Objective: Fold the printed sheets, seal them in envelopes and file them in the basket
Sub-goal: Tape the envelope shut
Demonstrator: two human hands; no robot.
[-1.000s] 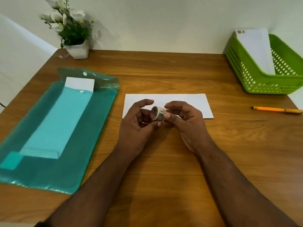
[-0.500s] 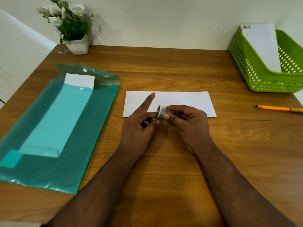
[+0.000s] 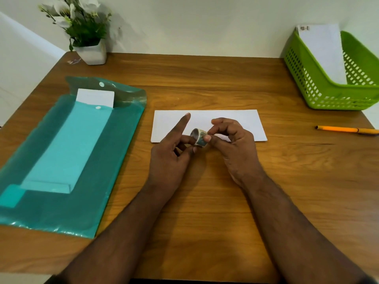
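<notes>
A white envelope (image 3: 235,119) lies flat across the middle of the wooden table (image 3: 205,78). Just in front of it both hands hold a small patterned roll of tape or stickers (image 3: 199,137). My left hand (image 3: 172,152) pinches the roll between thumb and a lower finger, its index finger pointing straight out over the envelope. My right hand (image 3: 231,144) pinches the roll's right edge with thumb and curled fingers. A green basket (image 3: 320,87) at the far right holds a white envelope (image 3: 324,52) leaning upright with a stamp at its top corner.
A teal plastic folder (image 3: 98,181) lies open at the left with white sheets (image 3: 95,98) sticking out of its top. A potted white-flowered plant (image 3: 86,33) stands at the back left. An orange pen (image 3: 346,130) lies to the right of the envelope.
My left index finger has gone from curled over the roll to pointing straight out. Both hands with the roll stay low over the envelope's front edge, where they moved a second ago.
</notes>
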